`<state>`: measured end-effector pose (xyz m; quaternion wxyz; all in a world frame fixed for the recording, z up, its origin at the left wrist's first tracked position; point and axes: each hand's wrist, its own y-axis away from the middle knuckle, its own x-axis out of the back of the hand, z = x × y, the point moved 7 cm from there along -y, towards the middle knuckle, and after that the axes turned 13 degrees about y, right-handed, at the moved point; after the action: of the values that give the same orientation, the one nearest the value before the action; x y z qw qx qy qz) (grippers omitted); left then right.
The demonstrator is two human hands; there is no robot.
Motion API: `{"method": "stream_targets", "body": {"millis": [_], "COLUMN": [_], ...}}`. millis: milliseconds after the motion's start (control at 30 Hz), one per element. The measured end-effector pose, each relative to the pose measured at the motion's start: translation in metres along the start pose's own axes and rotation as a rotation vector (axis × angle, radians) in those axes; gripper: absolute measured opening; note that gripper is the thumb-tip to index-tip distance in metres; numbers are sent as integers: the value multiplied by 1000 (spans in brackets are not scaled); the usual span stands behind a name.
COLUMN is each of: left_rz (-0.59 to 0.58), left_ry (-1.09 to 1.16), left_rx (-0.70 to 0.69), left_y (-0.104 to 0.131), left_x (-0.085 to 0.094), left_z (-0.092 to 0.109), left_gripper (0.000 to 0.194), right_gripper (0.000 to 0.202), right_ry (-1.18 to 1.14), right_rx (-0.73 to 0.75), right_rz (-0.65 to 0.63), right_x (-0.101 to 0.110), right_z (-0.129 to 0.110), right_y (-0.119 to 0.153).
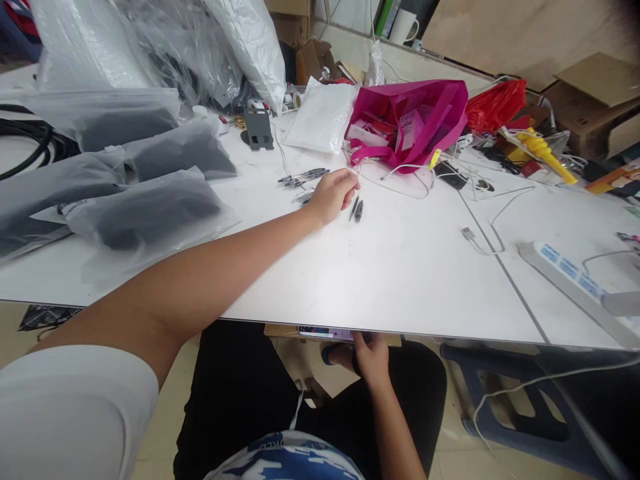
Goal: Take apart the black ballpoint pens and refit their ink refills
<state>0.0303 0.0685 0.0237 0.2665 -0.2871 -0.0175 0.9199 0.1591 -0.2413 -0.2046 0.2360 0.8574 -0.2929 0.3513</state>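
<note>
White sleeve (75, 407), left arm (225, 273) outstretched, left hand (332, 198) curled beside pens (306, 178).

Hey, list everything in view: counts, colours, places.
tabletop: two sections, white, centre
dark-filled frosted bags: four, left
cable coil: one, black, far left
phone stand: one, grey, back centre
tote: one, magenta, back centre
white packet: one, beside tote
pens: several, dark, beside left hand
red plastic: one bundle, back right
power strip: one, white, right
mug: one, white, back
boxes: several, brown, back
stool: one, blue, below table
phone: one, at right hand
left hand: one, bare, above tabletop
right hand: one, bare, by lap
</note>
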Motion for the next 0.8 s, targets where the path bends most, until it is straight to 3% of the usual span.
{"method": "stream_targets", "body": {"millis": [167, 300, 467, 600, 800], "left_rz": [-10, -19, 0, -8, -12], "left_ry": [1, -4, -17, -16, -22], "left_rx": [-5, -8, 7, -4, 0], "left_y": [0, 0, 1, 0, 0], "left_x": [-1, -2, -2, -1, -1], "left_z": [0, 1, 1, 1, 1], "left_gripper": [34, 33, 34, 34, 35], "right_gripper": [57, 46, 69, 66, 80], "right_ry": [81, 144, 106, 77, -121], "right_rx": [9, 14, 111, 63, 2], "right_rz": [59, 8, 3, -25, -44], "right_x": [5, -1, -4, -6, -12], "right_z": [-14, -26, -35, -24, -5], "right_y": [11, 18, 17, 15, 6]}}
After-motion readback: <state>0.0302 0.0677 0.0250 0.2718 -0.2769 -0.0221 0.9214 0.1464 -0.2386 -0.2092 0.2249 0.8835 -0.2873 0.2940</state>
